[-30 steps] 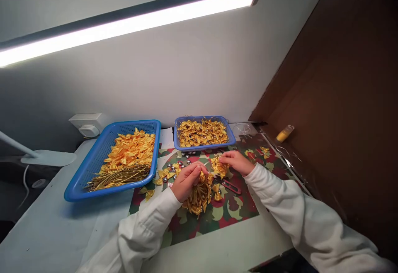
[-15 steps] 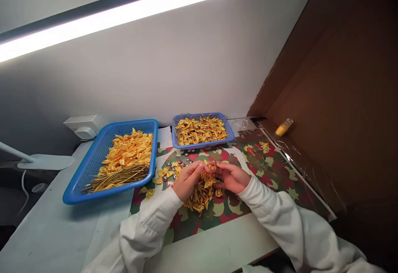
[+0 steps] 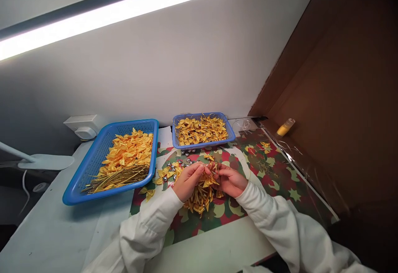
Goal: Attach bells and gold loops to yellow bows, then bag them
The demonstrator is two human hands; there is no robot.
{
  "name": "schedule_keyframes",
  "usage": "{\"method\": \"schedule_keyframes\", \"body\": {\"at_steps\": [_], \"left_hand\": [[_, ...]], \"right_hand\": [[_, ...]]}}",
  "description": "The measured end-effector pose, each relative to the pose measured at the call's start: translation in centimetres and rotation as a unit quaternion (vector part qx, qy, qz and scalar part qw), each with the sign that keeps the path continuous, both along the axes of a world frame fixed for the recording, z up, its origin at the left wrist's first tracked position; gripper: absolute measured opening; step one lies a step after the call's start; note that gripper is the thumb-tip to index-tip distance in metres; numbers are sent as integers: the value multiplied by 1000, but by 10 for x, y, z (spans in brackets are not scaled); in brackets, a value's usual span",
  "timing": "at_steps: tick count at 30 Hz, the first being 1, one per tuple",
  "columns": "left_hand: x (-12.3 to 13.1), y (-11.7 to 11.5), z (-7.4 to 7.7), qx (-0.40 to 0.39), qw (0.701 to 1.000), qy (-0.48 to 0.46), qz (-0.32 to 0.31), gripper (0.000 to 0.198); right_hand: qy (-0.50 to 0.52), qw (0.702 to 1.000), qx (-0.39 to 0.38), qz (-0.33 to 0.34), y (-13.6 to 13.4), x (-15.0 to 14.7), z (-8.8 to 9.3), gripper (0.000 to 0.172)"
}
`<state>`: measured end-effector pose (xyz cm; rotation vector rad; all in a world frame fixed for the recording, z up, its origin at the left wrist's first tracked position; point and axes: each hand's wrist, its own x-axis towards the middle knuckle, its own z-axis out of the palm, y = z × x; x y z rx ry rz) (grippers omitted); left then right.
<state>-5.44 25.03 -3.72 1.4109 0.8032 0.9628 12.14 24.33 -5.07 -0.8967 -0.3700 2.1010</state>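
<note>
My left hand (image 3: 190, 181) pinches a gold ribbon bow (image 3: 210, 180) with its thumb and fingertips. From the other side, my right hand (image 3: 231, 180) closes its fingers on a thin gold cord (image 3: 217, 167) that curves up beside the bow. Fingertips hide the spot where cord and bow meet. Beneath both hands lies a pile of gold bows with cords (image 3: 200, 200). Loose gold bows (image 3: 161, 176) and small silver bells (image 3: 170, 166) are scattered left of my left hand.
A large blue basket (image 3: 72, 196) at the left holds gold bows and a bundle of gold cords. Behind my hands, a smaller blue basket (image 3: 203, 145) is filled with corded bows. A yellow-filled tube (image 3: 285, 127) rests near the brown panel at the right.
My right hand has shifted slightly left and down, with its fingers more curled in. My left hand has barely moved.
</note>
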Motion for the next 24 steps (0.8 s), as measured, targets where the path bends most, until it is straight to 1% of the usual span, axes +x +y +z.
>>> {"method": "schedule_keyframes", "body": {"at_steps": [3,8,14,16,19,24], "left_hand": [[0,0,0,-11,1000,-4,-3,40],[0,0,3,-18,1000,15,-14,43],[-1,0,3,-25,999,27,-30,44],[-1,0,2,-32,998,33,-39,43],[-1,-1,2,-40,997,31,-57,42],[1,-1,4,-51,996,18,-64,42]], "right_hand": [[4,1000,-15,-20,0,-2,-1,30],[-29,997,-44,-52,0,-6,-6,32],[-49,995,-41,-76,2,-10,-13,29],[-58,994,-32,-86,2,-12,-14,31],[-69,994,-15,-89,1,-14,-12,34],[-83,995,16,-57,-2,-15,-1,34]]}}
